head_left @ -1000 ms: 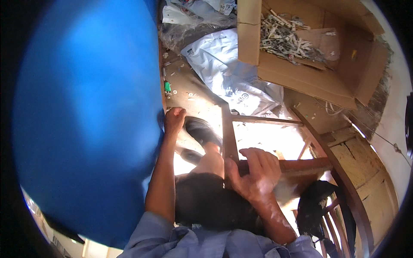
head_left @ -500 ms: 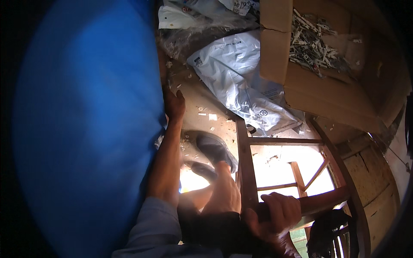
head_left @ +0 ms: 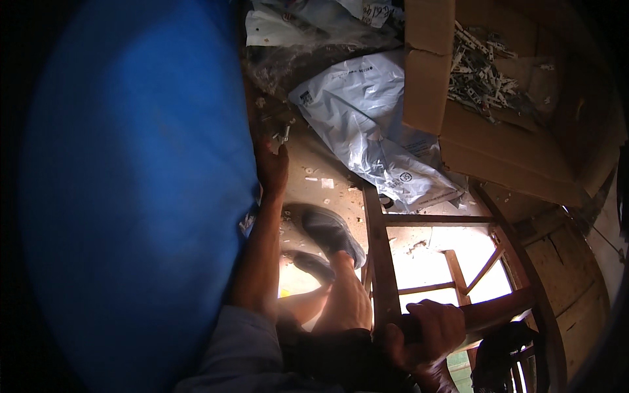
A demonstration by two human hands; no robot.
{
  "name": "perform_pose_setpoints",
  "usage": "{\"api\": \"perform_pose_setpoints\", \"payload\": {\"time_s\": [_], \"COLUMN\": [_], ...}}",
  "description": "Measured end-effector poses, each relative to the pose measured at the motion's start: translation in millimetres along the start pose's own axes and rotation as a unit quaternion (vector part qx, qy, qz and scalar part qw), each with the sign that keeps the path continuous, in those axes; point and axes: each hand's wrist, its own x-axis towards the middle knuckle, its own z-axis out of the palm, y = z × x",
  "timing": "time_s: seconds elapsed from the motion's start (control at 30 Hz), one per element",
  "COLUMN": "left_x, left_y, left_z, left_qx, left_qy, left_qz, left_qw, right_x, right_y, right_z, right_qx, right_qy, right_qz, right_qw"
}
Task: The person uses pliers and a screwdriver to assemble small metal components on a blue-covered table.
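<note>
My left arm reaches down beside a large blue surface (head_left: 137, 170), and my left hand (head_left: 272, 171) is low over the floor. Its fingers look closed, with a small pale strip-shaped part (head_left: 286, 133) showing at the tips of thumb and fingers; the finer shape of the part is too small to make out. At the lower right, my right hand (head_left: 432, 333) is wrapped around a rail of a dark wooden frame (head_left: 381, 262), which looks like a chair or stool.
Several pale scraps (head_left: 327, 183) litter the floor. A white plastic bag (head_left: 360, 118) lies ahead, near a cardboard box (head_left: 429, 85) with many small metal-and-white parts (head_left: 481, 78) inside. My dark shoes (head_left: 327, 232) stand left of the wooden frame. Wooden boarding (head_left: 573, 281) is at the right.
The view has shifted slightly. My left hand's fingers have turned, and the small pale part now stands out at their tips. My right hand has kept its hold on the wooden rail.
</note>
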Motion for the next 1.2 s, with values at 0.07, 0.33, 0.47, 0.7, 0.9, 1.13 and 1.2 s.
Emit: {"api": "perform_pose_setpoints", "payload": {"time_s": [0.07,0.33,0.47,0.7,0.9,1.13,1.2], "left_x": [13,22,-3,16,31,2,-8], "left_y": [18,31,1,-47,24,138,167], "left_z": [0,12,23,48,33,-37,-69], "left_qx": [-0.009,0.038,-0.016,-0.225,0.128,-0.548,-0.601], "left_qy": [-0.029,-0.116,-0.061,-0.041,-0.098,-0.251,-0.266], "left_qz": [0.040,-0.031,-0.016,-0.148,-0.032,-0.359,-0.343], "left_qw": [0.999,0.992,0.998,0.962,0.986,0.713,0.672], "right_x": [0,-5,-1,1,0,3,0], "right_y": [-1,2,0,-5,-4,-11,-8], "right_z": [0,3,2,1,0,-5,0], "right_qx": [0.000,0.012,0.025,-0.012,0.008,0.021,0.014], "right_qy": [-0.002,0.019,0.027,0.031,0.035,0.114,0.190], "right_qz": [0.004,0.009,0.005,-0.012,-0.010,-0.023,-0.059], "right_qw": [1.000,1.000,0.999,0.999,0.999,0.993,0.980]}}
